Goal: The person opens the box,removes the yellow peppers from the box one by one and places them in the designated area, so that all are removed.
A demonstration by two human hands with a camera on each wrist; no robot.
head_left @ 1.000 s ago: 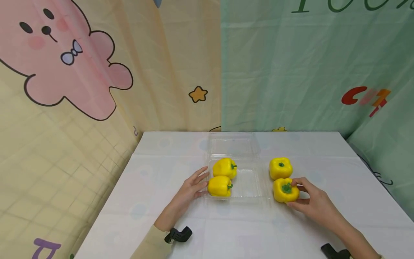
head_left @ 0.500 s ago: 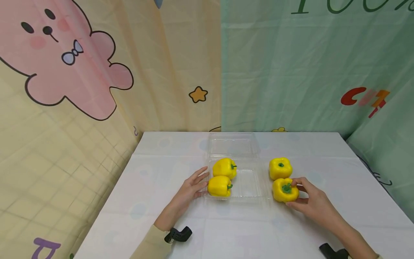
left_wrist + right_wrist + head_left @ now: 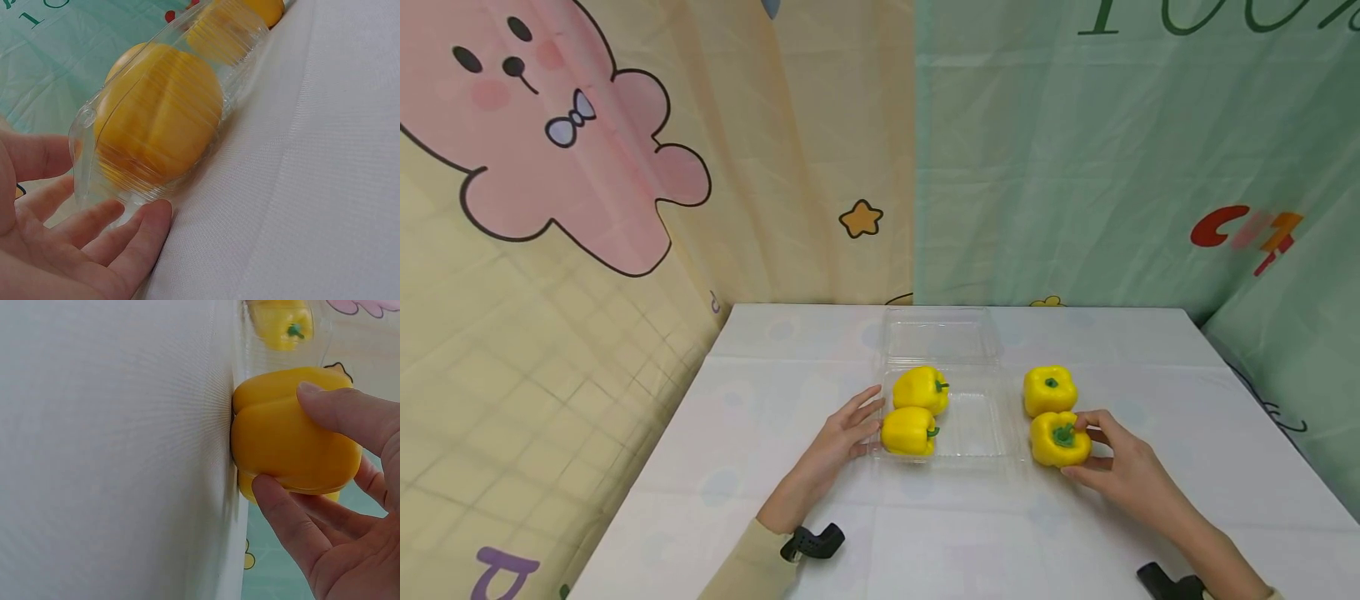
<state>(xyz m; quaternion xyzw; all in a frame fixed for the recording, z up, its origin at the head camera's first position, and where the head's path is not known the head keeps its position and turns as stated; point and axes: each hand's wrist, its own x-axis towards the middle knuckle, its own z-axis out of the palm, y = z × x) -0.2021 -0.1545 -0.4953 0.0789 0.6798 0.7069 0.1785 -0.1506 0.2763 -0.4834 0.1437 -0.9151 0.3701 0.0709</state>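
Observation:
My right hand (image 3: 1123,462) holds a yellow bell pepper (image 3: 1058,442) between thumb and fingers, its green stem facing up. In the right wrist view this pepper (image 3: 290,434) sits right at the white tabletop. Another yellow pepper (image 3: 1050,390) stands just behind it. To the left lies a clear plastic clamshell box (image 3: 981,429) with its lid (image 3: 938,337) folded back. Two yellow peppers lie on their sides in its left half, a front one (image 3: 907,432) and a rear one (image 3: 919,389), stems pointing right. My left hand (image 3: 835,437) rests its spread, relaxed fingers at the box's left wall.
A white cloth covers the table (image 3: 760,375). Behind it hangs a printed curtain (image 3: 805,150), cream on one side and green on the other. Black straps with camera mounts (image 3: 812,542) sit on both wrists.
The right hand and the pepper it holds have shifted very slightly to the left. The left hand, the box and the peppers in it stay in place.

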